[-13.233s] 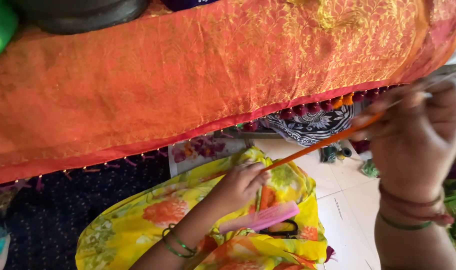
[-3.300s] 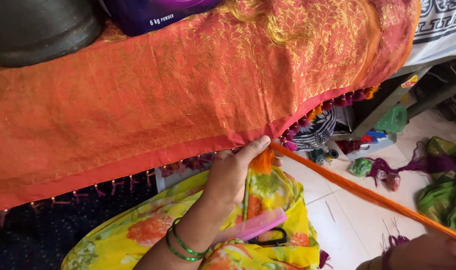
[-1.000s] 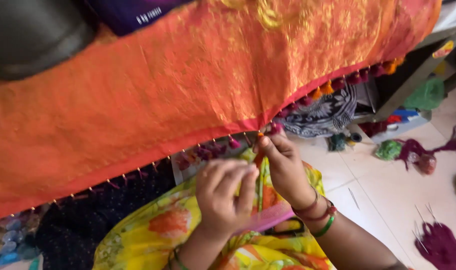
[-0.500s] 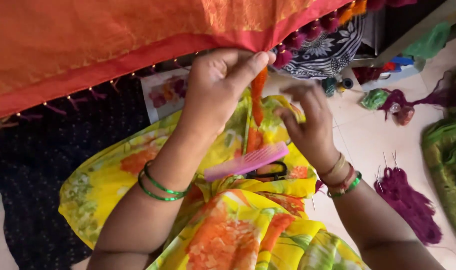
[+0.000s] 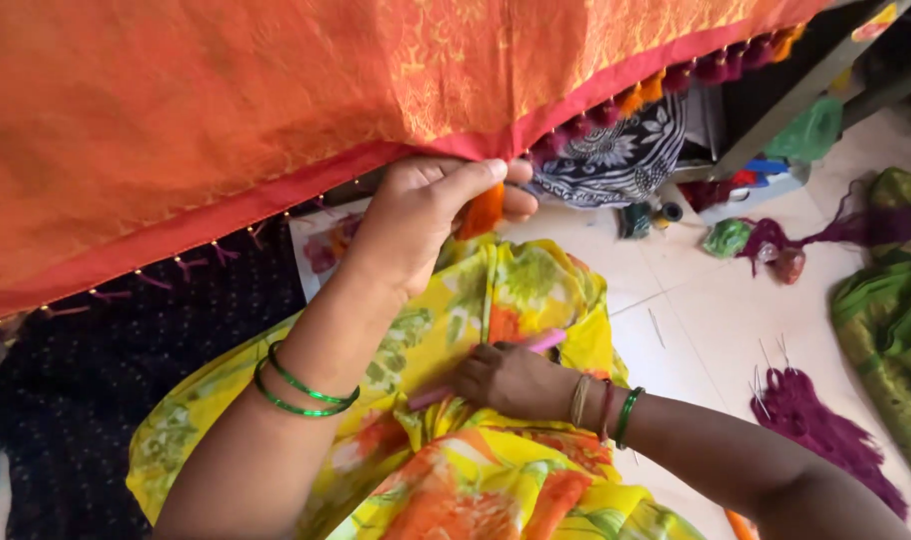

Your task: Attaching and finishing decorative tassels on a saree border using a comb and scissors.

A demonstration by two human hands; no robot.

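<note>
Tassel work along the hem of the orange cloth (image 5: 276,110) is partly done. To the right of the left hand (image 5: 416,215), approx. the whole visible red border carries finished maroon and orange tassels (image 5: 666,80), close-packed. To its left, the border shows only small beads w/ short loose maroon thread ends (image 5: 191,268), no full tassels, so that stretch looks left to do.

Left hand: raised to the hem, thumb and fingers pinched on a bundle of orange thread (image 5: 484,210) right at the border edge; grip clenched on it. Right hand (image 5: 511,380): low on the lap, resting on the yellow floral fabric (image 5: 496,300), fingers closed around a pink tool (image 5: 536,343); its working end is hidden, so kind can't be told.

Cloth: orange w/ woven gold pattern, plain red border, draped over an edge and hanging toward the person. Floor nearby: maroon thread bundle (image 5: 816,420), green cloth (image 5: 891,310), thread spools (image 5: 651,215).
</note>
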